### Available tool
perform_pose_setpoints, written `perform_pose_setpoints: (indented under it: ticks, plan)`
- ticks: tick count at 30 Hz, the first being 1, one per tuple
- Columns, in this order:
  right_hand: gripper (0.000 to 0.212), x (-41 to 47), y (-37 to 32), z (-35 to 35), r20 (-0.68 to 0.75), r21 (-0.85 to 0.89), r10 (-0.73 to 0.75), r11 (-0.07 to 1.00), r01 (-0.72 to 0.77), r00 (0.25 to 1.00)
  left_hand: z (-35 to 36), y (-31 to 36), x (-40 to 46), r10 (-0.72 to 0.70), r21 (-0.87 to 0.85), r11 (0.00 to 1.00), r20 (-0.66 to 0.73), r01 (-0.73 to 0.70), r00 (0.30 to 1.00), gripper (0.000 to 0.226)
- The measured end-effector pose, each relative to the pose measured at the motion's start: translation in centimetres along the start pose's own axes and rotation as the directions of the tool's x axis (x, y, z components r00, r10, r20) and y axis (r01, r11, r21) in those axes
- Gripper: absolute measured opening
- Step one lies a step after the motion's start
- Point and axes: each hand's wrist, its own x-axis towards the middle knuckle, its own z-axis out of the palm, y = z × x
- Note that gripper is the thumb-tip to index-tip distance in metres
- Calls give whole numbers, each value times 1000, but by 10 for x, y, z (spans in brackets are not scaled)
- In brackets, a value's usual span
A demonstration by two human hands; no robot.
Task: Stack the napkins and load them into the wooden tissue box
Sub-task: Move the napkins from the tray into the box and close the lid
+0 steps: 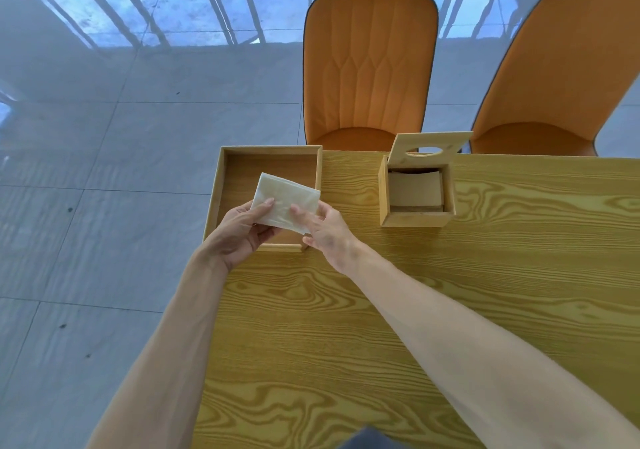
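while both hands hold it above the tray (221,185), the napkin (285,202) sits tilted, its far corner over the tray's bare floor. the left hand (242,230) pinches the near left edge, thumb on top; the right hand (325,230) grips the near right corner. the box (415,218) stands just right of the tray on the table (381,310), lid (431,147) raised, napkins (414,188) already inside. two chairs (370,67) stand behind.

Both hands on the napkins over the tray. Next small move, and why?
Probably carry the napkin stack, held by left hand and right hand, rightward to the tissue box: its lid stands open and napkins already lie inside.
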Motion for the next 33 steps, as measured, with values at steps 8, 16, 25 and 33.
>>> perform_pose_setpoints:
  ticks: [8,16,25,33]
  plan:
    - [23,-34,-20,-45,-16,113,-132,985,133,991,43,-10,-14,49,26,998,65,-50,997,51]
    - [38,-70,-36,-111,-152,-176,-271,954,244,950,102,-23,-13,59,222,973,54,-69,997,39]
    - [31,-68,-42,-180,-421,-461,-364,875,149,831,180,-45,7,224,459,872,-69,-169,972,32]
    - [36,-46,-57,-198,-526,-603,-474,793,82,706,206,-48,38,313,531,832,-206,-163,927,43]
